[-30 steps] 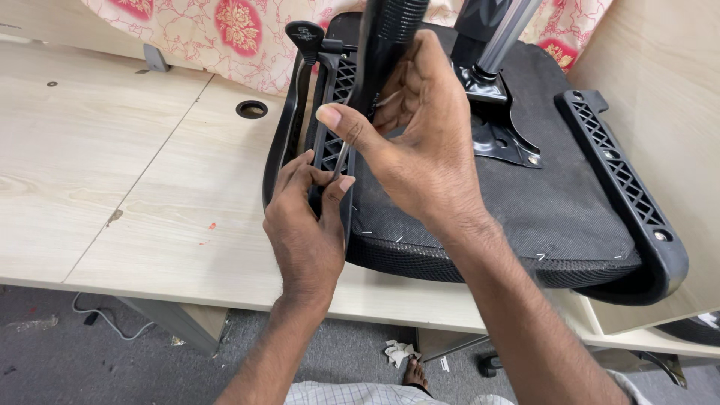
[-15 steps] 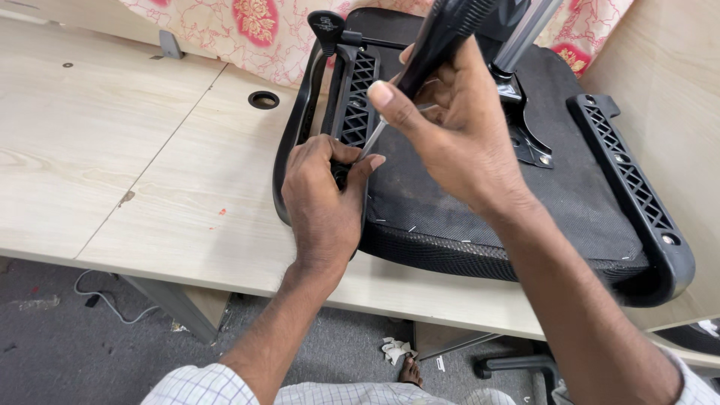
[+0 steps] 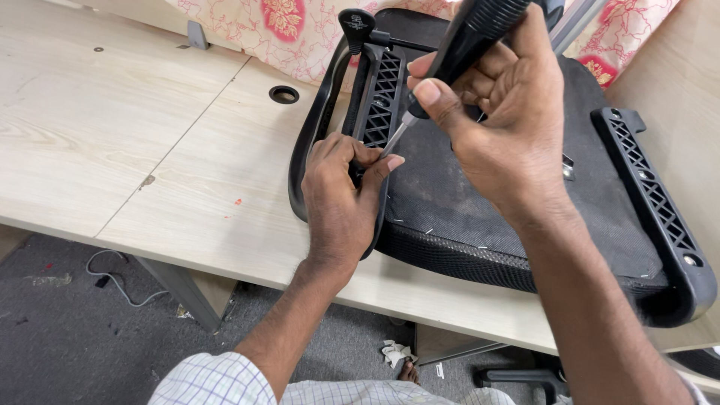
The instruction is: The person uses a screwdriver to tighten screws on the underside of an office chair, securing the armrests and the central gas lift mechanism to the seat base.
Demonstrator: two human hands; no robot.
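An upturned black office chair seat (image 3: pixel 480 210) lies on a pale wooden desk (image 3: pixel 150 150). My right hand (image 3: pixel 502 127) grips a black-handled screwdriver (image 3: pixel 465 37), its metal tip angled down to the left armrest bracket (image 3: pixel 379 97). My left hand (image 3: pixel 341 195) is closed on the lower end of that curved black armrest (image 3: pixel 311 142), fingers next to the screwdriver tip. A second lattice armrest bracket (image 3: pixel 652 195) sits on the seat's right side. The screw itself is hidden by my fingers.
A round cable hole (image 3: pixel 283 94) is in the desk, left of the chair. Floral fabric (image 3: pixel 285 26) lies at the back. Grey floor below holds a cable (image 3: pixel 112 281) and paper scraps (image 3: pixel 394 352). A chair base part (image 3: pixel 517 375) shows under the desk.
The view has shifted slightly. My right hand has tilted the screwdriver and brought its tip down to the bracket beside my left fingers. My left hand stays on the armrest.
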